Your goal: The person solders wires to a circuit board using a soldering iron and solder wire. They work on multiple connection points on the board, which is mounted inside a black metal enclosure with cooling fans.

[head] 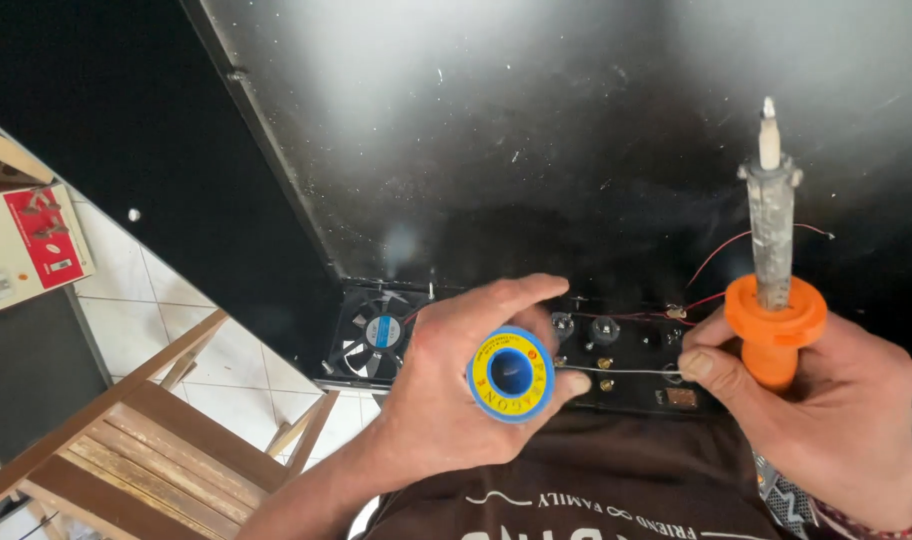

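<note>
Gripping a solder spool (pixel 512 373), left fingers (pixel 496 300) half hide it; right fingers (pixel 704 366) pinch its wire (pixel 626 371).

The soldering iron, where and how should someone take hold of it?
Grip the soldering iron by its orange handle, below the flared orange collar, where the right hand holds it now. Come from the handle end, nearest the person. The grey metal shaft and pale tip point up and away, and likely run hot; the collar keeps fingers off them. The left hand holds the solder spool.
</note>
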